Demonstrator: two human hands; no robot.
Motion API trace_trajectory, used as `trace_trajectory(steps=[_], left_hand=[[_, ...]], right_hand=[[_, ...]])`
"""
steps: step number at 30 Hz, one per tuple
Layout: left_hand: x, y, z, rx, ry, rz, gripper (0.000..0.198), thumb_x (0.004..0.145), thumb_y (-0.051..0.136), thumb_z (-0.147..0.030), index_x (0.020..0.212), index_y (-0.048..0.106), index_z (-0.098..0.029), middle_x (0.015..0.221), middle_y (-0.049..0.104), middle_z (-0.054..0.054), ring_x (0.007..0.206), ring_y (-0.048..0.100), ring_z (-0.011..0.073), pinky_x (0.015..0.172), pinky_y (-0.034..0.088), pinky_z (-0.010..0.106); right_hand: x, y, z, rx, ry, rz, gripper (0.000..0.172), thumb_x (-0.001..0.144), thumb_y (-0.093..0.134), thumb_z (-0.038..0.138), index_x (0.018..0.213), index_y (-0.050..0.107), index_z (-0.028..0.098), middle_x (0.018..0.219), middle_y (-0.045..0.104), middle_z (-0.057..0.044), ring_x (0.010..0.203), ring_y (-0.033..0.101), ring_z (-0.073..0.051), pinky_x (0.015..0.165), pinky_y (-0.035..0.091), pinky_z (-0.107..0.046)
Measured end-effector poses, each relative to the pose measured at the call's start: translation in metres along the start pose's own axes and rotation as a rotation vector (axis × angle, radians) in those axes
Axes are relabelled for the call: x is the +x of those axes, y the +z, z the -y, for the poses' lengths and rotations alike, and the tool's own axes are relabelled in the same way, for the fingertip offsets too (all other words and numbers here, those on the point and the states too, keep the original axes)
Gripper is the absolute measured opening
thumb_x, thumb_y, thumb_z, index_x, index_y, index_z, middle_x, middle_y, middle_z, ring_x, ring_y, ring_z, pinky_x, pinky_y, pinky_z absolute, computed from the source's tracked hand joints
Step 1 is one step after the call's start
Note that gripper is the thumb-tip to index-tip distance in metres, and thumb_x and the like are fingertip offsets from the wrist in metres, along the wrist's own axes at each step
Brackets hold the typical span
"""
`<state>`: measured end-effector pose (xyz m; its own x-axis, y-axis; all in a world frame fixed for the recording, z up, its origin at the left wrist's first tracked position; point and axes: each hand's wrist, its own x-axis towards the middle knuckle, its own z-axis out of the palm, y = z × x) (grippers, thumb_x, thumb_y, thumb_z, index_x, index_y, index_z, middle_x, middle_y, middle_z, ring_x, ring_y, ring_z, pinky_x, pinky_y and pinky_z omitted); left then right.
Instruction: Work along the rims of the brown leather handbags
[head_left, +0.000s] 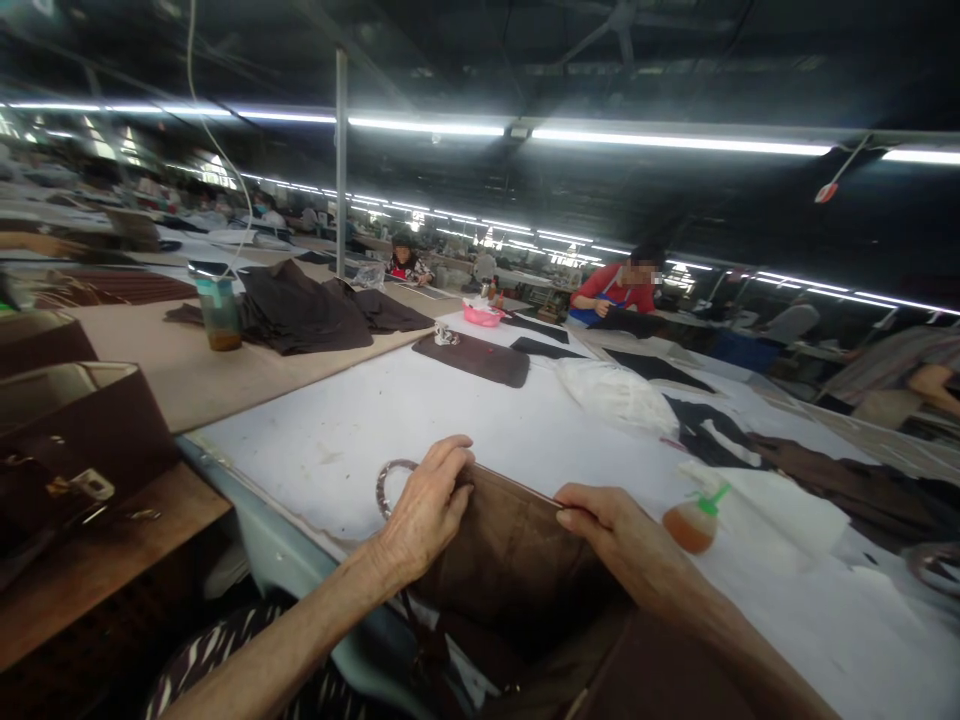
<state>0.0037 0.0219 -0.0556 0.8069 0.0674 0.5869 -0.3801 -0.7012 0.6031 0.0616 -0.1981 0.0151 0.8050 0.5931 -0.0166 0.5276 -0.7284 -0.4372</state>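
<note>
A brown bag (517, 545) with a lighter brown lining stands open below me at the table's near edge, its far rim raised. My left hand (429, 505) pinches that rim near its left end. Farther right along the same edge, my right hand (611, 525) grips the rim between thumb and fingers. A ring-shaped handle (386, 487), mottled dark and light, shows just left of my left hand. To the right of my right hand rests a squeeze bottle (691, 520) of amber liquid with a green nozzle.
Finished-looking brown bags with gold clasps (94, 485) sit on a wooden stand at left. A jar (217, 310) stands near dark piled fabric (300, 305). On the white table (300, 440) lie a brown panel (472, 360) and white cloth (615, 390). A co-worker in red (619, 290) works across.
</note>
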Motion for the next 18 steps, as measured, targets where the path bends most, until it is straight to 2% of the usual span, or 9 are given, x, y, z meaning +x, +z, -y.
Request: trace_trajectory(steps=[4,8,14,18], left_hand=[[0.002,-0.001,-0.001,-0.005,-0.020,0.000,0.022,0.076,0.044,-0.004,0.092,0.044,-0.019,0.122,0.044,0.006,0.113,0.044,0.0173,0.097,0.037,0.033],[0.008,-0.003,-0.006,0.041,-0.046,0.060,0.018,0.075,0.044,-0.004,0.085,0.043,-0.019,0.116,0.047,0.004,0.102,0.048,0.0176,0.089,0.041,0.033],[0.011,-0.001,-0.011,0.116,0.026,0.099,0.016,0.077,0.047,-0.007,0.084,0.054,-0.020,0.111,0.050,0.002,0.102,0.045,0.0200,0.090,0.038,0.035],[0.010,0.001,-0.014,0.085,0.009,0.094,0.010,0.078,0.053,-0.011,0.079,0.056,-0.020,0.109,0.052,0.001,0.099,0.045,0.0201,0.089,0.036,0.036]], right_hand=[[0.000,0.001,0.000,-0.001,-0.010,-0.012,0.019,0.083,0.043,0.028,0.069,0.053,0.020,0.065,0.053,0.003,0.066,0.047,-0.015,0.059,0.031,-0.027],[0.000,0.000,0.005,-0.033,0.015,-0.009,0.019,0.083,0.042,0.027,0.069,0.053,0.020,0.064,0.053,0.002,0.066,0.047,-0.015,0.059,0.030,-0.027],[-0.001,0.000,0.008,-0.062,-0.006,-0.022,0.020,0.083,0.041,0.026,0.067,0.050,0.019,0.061,0.051,0.003,0.062,0.045,-0.014,0.058,0.029,-0.026],[0.001,0.001,0.010,-0.087,-0.019,-0.032,0.020,0.082,0.041,0.026,0.066,0.048,0.019,0.059,0.051,0.002,0.060,0.044,-0.013,0.057,0.028,-0.026]])
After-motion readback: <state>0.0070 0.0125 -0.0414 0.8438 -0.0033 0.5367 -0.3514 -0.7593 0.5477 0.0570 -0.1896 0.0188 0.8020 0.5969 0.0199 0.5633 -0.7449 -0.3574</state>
